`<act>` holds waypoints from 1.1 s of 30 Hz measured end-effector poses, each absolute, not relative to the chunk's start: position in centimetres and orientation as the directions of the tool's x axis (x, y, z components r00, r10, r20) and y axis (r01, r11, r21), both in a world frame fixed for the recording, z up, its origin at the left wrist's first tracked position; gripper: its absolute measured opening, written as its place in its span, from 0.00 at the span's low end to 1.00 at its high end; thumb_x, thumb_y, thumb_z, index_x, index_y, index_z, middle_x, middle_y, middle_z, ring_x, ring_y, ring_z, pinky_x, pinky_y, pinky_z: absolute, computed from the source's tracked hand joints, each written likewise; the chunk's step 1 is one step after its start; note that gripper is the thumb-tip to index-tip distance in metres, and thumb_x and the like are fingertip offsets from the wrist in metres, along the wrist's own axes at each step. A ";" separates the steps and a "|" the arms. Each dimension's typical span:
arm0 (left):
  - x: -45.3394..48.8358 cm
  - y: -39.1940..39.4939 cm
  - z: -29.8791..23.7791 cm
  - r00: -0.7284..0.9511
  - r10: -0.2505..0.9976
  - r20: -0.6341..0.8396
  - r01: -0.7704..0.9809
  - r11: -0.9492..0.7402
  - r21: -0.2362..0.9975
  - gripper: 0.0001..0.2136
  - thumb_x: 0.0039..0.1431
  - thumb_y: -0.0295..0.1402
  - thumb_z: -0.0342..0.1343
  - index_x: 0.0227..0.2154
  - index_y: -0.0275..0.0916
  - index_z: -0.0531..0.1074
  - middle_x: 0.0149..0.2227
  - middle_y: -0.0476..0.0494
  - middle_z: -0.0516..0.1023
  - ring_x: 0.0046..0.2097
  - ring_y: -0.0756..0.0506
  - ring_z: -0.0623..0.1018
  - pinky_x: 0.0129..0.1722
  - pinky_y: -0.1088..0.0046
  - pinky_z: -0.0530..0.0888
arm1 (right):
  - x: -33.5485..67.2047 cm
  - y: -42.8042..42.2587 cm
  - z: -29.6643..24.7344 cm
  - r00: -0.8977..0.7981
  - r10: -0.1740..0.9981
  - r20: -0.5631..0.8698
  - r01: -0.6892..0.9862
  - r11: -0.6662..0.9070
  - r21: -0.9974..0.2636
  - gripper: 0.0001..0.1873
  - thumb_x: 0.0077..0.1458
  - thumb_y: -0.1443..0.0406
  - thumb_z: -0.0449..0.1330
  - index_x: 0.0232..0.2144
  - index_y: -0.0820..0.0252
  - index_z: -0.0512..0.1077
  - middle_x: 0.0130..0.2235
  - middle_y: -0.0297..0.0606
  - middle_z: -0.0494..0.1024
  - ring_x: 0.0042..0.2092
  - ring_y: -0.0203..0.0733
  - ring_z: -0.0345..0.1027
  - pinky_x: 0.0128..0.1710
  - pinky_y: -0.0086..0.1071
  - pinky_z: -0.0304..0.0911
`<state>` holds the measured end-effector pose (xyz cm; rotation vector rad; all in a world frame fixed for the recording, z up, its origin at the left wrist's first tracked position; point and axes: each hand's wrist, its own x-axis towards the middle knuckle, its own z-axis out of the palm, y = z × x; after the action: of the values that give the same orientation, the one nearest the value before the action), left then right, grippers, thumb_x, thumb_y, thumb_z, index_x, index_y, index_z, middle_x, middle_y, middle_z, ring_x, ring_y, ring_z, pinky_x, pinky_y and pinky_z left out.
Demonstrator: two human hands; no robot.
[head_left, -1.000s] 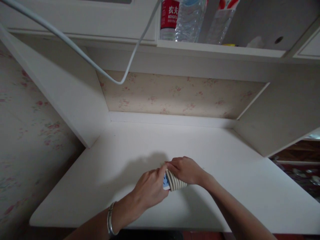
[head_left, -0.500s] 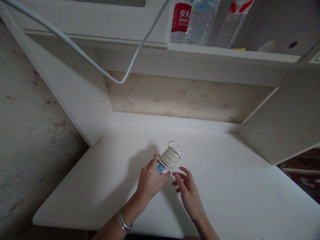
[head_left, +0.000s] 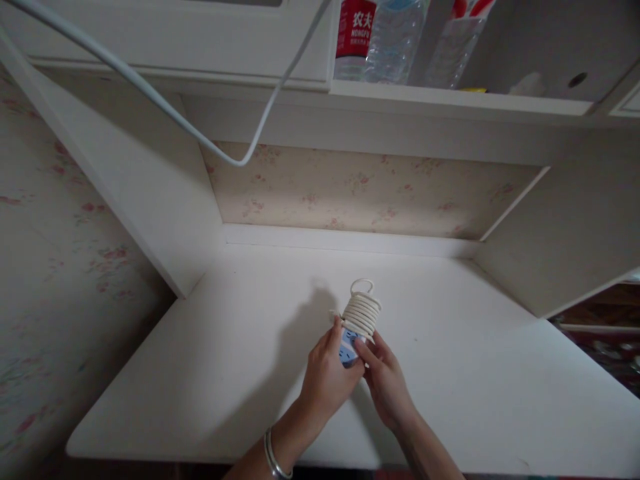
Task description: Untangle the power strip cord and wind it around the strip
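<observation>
A power strip (head_left: 349, 348) with a blue socket face is held up over the white desk (head_left: 450, 373). Its cream cord (head_left: 361, 313) is wound in several tight turns around the far end, and a small loop sticks out beyond the coil. My left hand (head_left: 327, 373) grips the strip's left side and near end, fingers wrapped round it. On the other side my right hand (head_left: 387, 380) also grips it, the thumb lying on the socket face. What the fingers do underneath is hidden.
A white cable (head_left: 243, 162) hangs in a bend at upper left, close to the camera. Above the desk, plastic bottles (head_left: 395, 43) stand on an open shelf (head_left: 465, 100). White side panels (head_left: 135, 173) bound the desk left and right.
My right hand, apart from the strip with fingers spread before, has closed on it. The strip and my left hand have shifted right, and the strip is turned more upright in view.
</observation>
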<state>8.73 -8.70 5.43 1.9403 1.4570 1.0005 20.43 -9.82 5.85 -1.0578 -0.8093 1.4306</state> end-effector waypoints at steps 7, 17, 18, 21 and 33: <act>9.5 -7.5 4.5 0.328 0.931 0.158 0.448 -0.301 0.842 0.34 0.57 0.39 0.53 0.65 0.42 0.46 0.53 0.42 0.74 0.49 0.44 0.76 0.50 0.67 0.73 | 25.8 -7.0 4.8 0.065 0.970 -0.234 -0.341 -0.199 -0.919 0.22 0.51 0.56 0.63 0.48 0.57 0.70 0.46 0.42 0.78 0.39 0.44 0.73 0.34 0.32 0.66; 6.9 -6.8 0.5 0.351 0.936 0.033 0.494 -0.215 0.843 0.21 0.58 0.35 0.51 0.55 0.39 0.64 0.47 0.41 0.76 0.40 0.46 0.77 0.45 0.68 0.73 | 37.2 0.3 2.6 0.184 0.920 -0.346 -0.278 -0.289 -0.916 0.08 0.49 0.65 0.63 0.35 0.58 0.74 0.33 0.37 0.80 0.30 0.39 0.72 0.27 0.29 0.66; 6.7 -6.8 0.2 0.353 0.935 0.028 0.479 -0.206 0.853 0.19 0.58 0.34 0.51 0.53 0.39 0.66 0.46 0.41 0.76 0.41 0.47 0.77 0.45 0.69 0.73 | 38.3 1.1 2.5 0.201 0.916 -0.348 -0.258 -0.293 -0.921 0.08 0.49 0.65 0.62 0.35 0.58 0.74 0.32 0.37 0.80 0.30 0.40 0.72 0.27 0.29 0.67; 6.4 -6.6 -0.6 0.346 0.937 0.046 0.444 -0.207 0.872 0.15 0.58 0.31 0.50 0.48 0.38 0.69 0.43 0.42 0.77 0.40 0.48 0.77 0.43 0.72 0.73 | 41.5 3.3 2.1 0.245 0.905 -0.347 -0.199 -0.304 -0.932 0.07 0.50 0.66 0.62 0.35 0.59 0.74 0.33 0.39 0.80 0.31 0.41 0.73 0.27 0.29 0.68; 6.7 -6.5 -1.4 0.339 0.920 0.196 0.538 -0.361 0.762 0.11 0.57 0.25 0.48 0.39 0.39 0.73 0.36 0.43 0.77 0.38 0.47 0.75 0.39 0.73 0.71 | 48.9 7.4 -0.7 0.415 0.849 -0.327 0.015 -0.365 -0.931 0.09 0.50 0.64 0.58 0.33 0.64 0.74 0.35 0.48 0.80 0.29 0.45 0.74 0.27 0.34 0.70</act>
<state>6.73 -6.50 -1.41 2.0193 1.2708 0.8440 48.92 7.44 -0.73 -1.7081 -0.7590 1.0865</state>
